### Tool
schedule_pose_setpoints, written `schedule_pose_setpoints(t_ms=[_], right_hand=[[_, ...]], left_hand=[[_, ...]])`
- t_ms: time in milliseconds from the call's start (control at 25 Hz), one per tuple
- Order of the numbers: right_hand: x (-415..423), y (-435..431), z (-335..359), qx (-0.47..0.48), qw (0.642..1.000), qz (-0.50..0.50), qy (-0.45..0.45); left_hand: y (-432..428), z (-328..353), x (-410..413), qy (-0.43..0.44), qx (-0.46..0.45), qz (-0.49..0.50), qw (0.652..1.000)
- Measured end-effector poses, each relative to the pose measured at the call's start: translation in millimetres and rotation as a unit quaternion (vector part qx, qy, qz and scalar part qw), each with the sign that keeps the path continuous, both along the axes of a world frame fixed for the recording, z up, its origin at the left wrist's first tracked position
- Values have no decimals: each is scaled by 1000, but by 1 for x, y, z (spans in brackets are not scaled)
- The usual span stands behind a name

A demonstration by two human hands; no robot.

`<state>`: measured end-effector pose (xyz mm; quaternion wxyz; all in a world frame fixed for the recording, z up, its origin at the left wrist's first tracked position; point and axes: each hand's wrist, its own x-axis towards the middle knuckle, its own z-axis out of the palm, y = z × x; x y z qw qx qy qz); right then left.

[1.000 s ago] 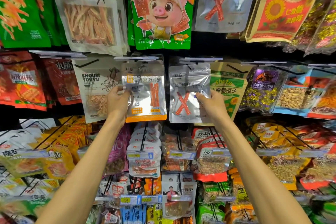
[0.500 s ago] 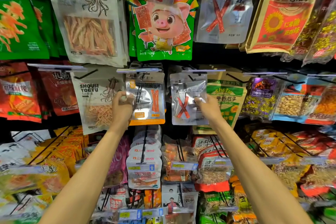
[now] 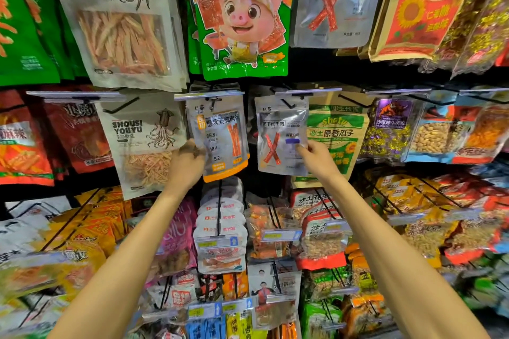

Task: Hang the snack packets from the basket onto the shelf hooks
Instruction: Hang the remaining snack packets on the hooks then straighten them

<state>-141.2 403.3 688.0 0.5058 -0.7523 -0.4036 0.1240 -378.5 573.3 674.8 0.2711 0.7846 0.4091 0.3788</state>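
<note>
1. Snack packets in the head view: two silver ones hang side by side in the middle row of the shelf, each below a price strip (image 3: 308, 91).
2. The orange-bottomed packet (image 3: 220, 140) hangs on the left. The left hand (image 3: 186, 164) holds its left edge at mid-height, with the fingers (image 3: 196, 149) curled onto the front. Blur hides the exact grip.
3. The red-X packet (image 3: 278, 135) hangs just to the right, apart from the first. The right hand (image 3: 316, 158) pinches its right edge low down, fingers (image 3: 301, 149) narrow, below a purple label.
4. The left packet is glossy silver with two orange strips printed upright and an orange band along the bottom. It tilts slightly.
5. The right packet is plain silver with two crossed red sticks.
6. A squid packet (image 3: 143, 143) hangs behind the left hand, and a sunflower-seed packet (image 3: 338, 132) behind the right.
</note>
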Motion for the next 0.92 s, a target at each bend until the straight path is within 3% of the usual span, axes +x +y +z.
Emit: schedule_pose_setpoints(t_ms=[200,320,400,560,920], right_hand=[[8,-34,-2,-122,983,-20,-133],[13,-68,4,-210,943,-20,-259],[16,-96,5,-270,904,-22,-332],[25,-161,6,-350,850,-20,-393],[71,-335,-10,-386,830,-12,-402]], left_hand=[[-21,-1,-13,264,101,21,959],[-46,7,-18,392,101,57,912],[-69,7,-17,415,134,57,898],[-145,13,3,434,133,36,890],[-316,-8,88,464,129,-9,876]])
